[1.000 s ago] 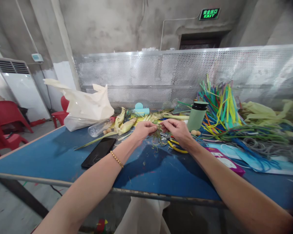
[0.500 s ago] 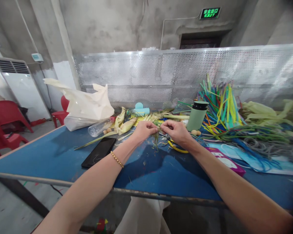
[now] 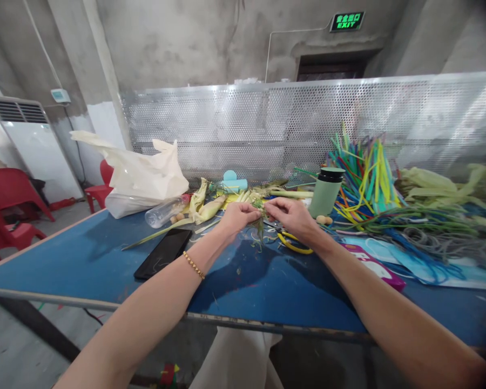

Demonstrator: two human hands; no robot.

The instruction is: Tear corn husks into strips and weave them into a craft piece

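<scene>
Green strands (image 3: 261,231) of thin plant fibre dangle from the person's fingertips, to the left of the lidded canister (image 3: 326,195) and nearer the person. Both hands are drawn narrow: the left hand (image 3: 241,217) pinches the tangle from one side, the right hand (image 3: 295,217) from the other, closer to the canister. Yellow-handled pliers (image 3: 295,247) lie on the blue tabletop (image 3: 85,265), in front of the canister. Left of it sit pale corn husks (image 3: 209,209), then a clear bottle (image 3: 162,213) and a cream plastic bag (image 3: 148,175). Bright strips (image 3: 375,181) pile up to its right, and a purple packet (image 3: 372,266) lies forward of it on that side.
</scene>
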